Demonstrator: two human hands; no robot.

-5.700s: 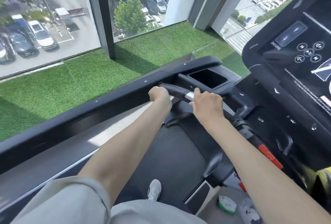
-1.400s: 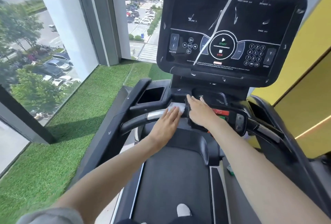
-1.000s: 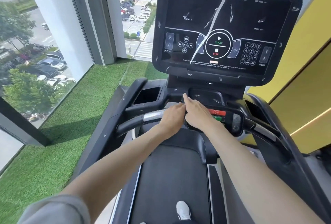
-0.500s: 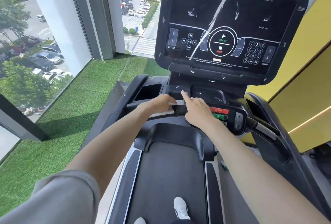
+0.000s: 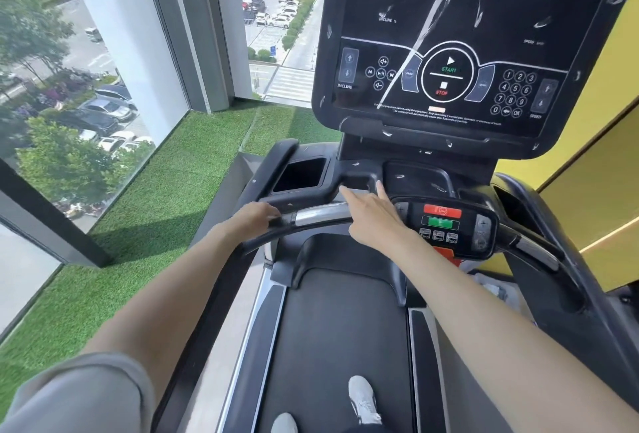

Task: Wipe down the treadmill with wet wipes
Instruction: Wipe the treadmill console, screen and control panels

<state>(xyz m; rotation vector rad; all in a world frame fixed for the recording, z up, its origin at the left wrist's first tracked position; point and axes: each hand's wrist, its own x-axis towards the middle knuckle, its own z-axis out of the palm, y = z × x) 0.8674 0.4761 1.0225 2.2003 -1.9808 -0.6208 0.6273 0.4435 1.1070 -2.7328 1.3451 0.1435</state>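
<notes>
**Left grip slides out along the bar**

Since half a second ago the left grip (image 5: 254,221) has moved toward 9 o'clock along the bar (image 5: 321,214), baring a curved, polished chrome stretch that it covered before. It now curls closed round the matte black rubbery part of that bar. Whether a wipe lies under its palm cannot be told.

The right grip (image 5: 375,218) has barely shifted. It lies open at 3 o'clock of the left, palm over the bar, with straight fingers (image 5: 379,187) spread toward 12 o'clock and touching the smooth black moulded plastic of the treadmill (image 5: 349,175).

A rounded pad (image 5: 446,221) with one red and one green oblong button sits just at 3 o'clock of the right grip. A square, deep cup well (image 5: 299,175) opens at 1 o'clock of the left grip. At 12 o'clock stands the glossy, round-cornered console (image 5: 449,17), its dark face streaked with pale smears.

At 6 o'clock runs the flat, dull black belt (image 5: 342,329), edged by silver rails, with pale shoes (image 5: 363,398) on it. Nubbly green turf (image 5: 155,211) covers the floor at 9 o'clock, up to the glass window (image 5: 69,86).
</notes>
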